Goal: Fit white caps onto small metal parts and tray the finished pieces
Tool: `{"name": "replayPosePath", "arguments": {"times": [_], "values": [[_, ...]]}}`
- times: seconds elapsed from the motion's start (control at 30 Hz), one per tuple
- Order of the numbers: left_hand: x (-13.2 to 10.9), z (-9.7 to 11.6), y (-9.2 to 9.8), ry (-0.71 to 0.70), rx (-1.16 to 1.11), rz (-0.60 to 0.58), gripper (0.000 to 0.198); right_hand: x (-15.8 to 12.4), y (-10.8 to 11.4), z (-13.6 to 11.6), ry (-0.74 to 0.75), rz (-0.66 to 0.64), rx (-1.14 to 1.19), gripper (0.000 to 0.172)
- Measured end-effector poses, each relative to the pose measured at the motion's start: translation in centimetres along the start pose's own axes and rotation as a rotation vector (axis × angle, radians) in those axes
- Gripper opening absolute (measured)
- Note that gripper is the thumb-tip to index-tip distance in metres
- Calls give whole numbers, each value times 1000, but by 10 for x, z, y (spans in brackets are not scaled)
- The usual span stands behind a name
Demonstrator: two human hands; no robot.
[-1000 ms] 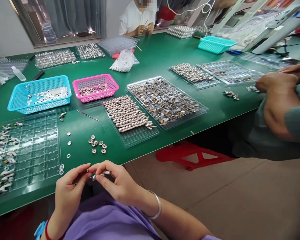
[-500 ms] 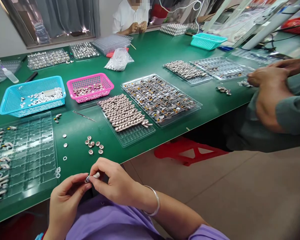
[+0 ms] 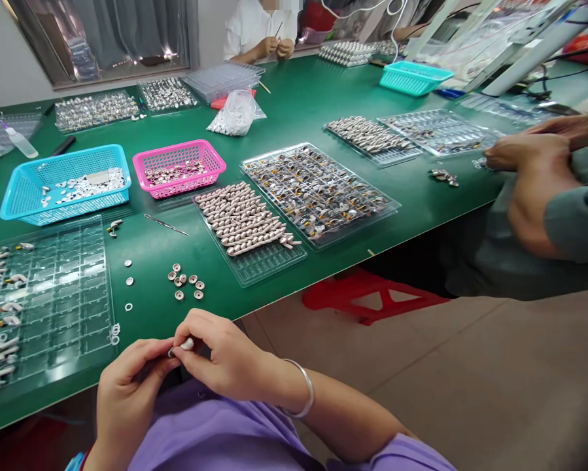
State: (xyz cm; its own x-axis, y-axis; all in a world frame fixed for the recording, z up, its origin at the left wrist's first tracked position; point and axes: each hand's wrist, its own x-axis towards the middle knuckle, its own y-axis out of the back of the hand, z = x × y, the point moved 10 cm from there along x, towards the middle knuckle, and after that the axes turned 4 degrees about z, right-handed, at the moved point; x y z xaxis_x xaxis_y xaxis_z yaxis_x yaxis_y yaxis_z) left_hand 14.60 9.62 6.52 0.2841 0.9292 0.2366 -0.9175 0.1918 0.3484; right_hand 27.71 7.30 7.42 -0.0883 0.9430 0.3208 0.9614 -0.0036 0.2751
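A small pale earbud part (image 3: 188, 344) is pinched between my two hands just in front of the table edge, above my lap. My left hand (image 3: 131, 386) grips its left end with thumb and fingertips. From the other side, my right hand (image 3: 225, 356) pinches it too; the fingers cover most of it. Small round metallic caps (image 3: 179, 296) lie in a loose cluster beyond my hands, with a white ring (image 3: 129, 307) to their left. On the left, a clear compartment tray (image 3: 68, 288) holds several earbud pieces (image 3: 9, 307) in its left columns.
Metal tweezers (image 3: 166, 224) lie behind the caps. A blue basket (image 3: 16, 196) and a pink basket (image 3: 144, 167) stand farther back. Trays of earbud stems (image 3: 244, 222) and assembled parts (image 3: 318, 193) sit to the right. A co-worker's arm (image 3: 534, 176) reaches in at right; another person sits opposite.
The part between my fingertips has turned slightly, and its left end is more covered. The view has shifted a little. Across the table, a thin stick now shows in the other person's hands.
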Motion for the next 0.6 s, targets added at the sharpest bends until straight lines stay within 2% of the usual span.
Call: {"name": "replayPosePath", "arguments": {"times": [0.3,0.6], "values": [[-3,13,3,-102,17,25,24,2,1,9,-165,-13,160,5],[-3,4,2,-35,5,23,19,5,3,2,-109,-50,91,6]]}}
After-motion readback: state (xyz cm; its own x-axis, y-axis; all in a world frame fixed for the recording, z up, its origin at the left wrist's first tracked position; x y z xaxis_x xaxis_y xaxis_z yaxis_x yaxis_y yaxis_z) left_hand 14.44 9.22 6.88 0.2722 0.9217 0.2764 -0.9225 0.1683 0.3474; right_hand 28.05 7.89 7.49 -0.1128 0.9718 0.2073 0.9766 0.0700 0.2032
